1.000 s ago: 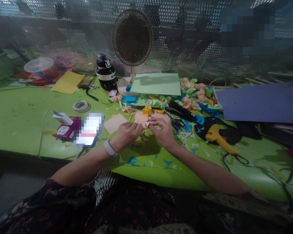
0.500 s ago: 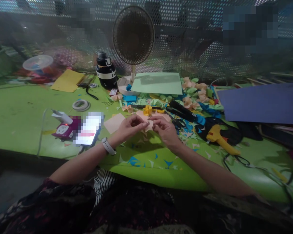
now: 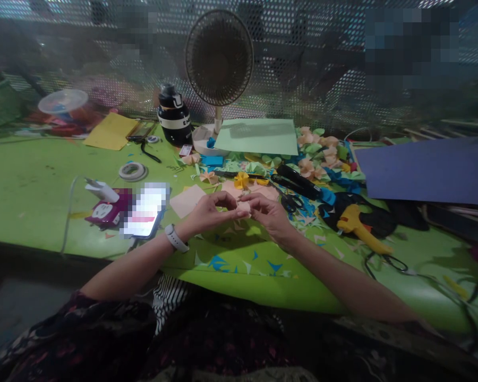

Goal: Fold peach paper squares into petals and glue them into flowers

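A small peach paper flower (image 3: pixel 244 208) is pinched between both hands above the green table. My left hand (image 3: pixel 214 212) grips its left side with thumb and fingers, and a white watch band circles that wrist. From the right, my right hand (image 3: pixel 270 216) holds the other edge with bent fingertips, which hide part of the paper. Just beyond the hands sits a yellow paper flower (image 3: pixel 241 180) on peach paper. Beside my left hand lies a peach paper square (image 3: pixel 187 200). Scissors (image 3: pixel 291 201) and a black stapler (image 3: pixel 297 182) rest to the right of my right hand.
A lit phone (image 3: pixel 145 211) and a purple power adapter (image 3: pixel 111 208) lie left. Behind stand a black bottle (image 3: pixel 174 119) and a fan (image 3: pixel 220 58). Finished paper flowers (image 3: pixel 318 151) pile at the back. A yellow glue gun (image 3: pixel 362 229) with its cable and a purple sheet (image 3: pixel 426 168) are right.
The peach paper between my fingertips has turned and now shows as a more compact, folded shape. Both hands have shifted only slightly, and the camera view has moved a little.
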The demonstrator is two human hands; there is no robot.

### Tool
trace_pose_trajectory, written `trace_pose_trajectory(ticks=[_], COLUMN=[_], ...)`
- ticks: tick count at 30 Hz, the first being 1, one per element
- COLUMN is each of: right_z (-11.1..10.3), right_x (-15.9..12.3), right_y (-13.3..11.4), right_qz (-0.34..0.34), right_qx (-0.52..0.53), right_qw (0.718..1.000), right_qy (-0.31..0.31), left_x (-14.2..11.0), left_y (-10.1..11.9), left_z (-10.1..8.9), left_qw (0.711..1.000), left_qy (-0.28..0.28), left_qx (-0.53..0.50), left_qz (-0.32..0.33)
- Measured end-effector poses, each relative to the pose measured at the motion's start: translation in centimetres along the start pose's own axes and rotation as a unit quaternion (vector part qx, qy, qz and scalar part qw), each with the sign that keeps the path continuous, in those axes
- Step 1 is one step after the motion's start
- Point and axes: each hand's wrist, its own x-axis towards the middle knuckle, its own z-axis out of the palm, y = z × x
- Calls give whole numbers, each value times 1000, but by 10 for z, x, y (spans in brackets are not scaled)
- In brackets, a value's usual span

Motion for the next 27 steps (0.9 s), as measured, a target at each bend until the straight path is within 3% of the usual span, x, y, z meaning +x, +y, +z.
trace_pose_trajectory(ticks=[6, 13, 21, 27], right_z=[0, 2, 4, 7], right_x=[-1, -4, -6, -10], right_y=[-1, -1, -1, -5], right_qz=[3, 9, -81, -143], right_qx=[-26, -15, -91, -137], right_qw=[1000, 1000, 992, 980], right_qy=[1, -10, 13, -9], left_x=[-3, -2, -3, -5], left_y=[0, 5, 6, 5], left_z=[-2, -4, -4, -4], left_qw=[995, 993, 992, 988], left_qy=[-75, -101, -116, -140], left_qx=[69, 54, 5, -22], left_qz=[19, 21, -40, -60])
